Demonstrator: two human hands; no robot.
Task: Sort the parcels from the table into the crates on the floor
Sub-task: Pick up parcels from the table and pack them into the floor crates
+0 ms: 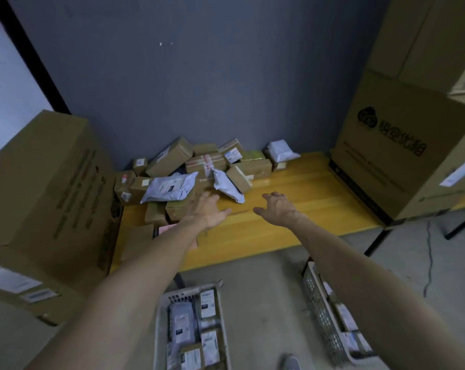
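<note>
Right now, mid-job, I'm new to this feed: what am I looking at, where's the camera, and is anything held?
No machine here: a person's bare arms, filmed by one wide-angle camera on their head, looking down. The left hand and right hand reach over the yellow table, fingers spread, holding nothing. Ahead lies a pile of parcels: cardboard boxes and grey mailer bags. On the floor stand two crates, a pale crate and a mesh-walled crate, both already holding parcels. Large cartons stand either side.
</note>
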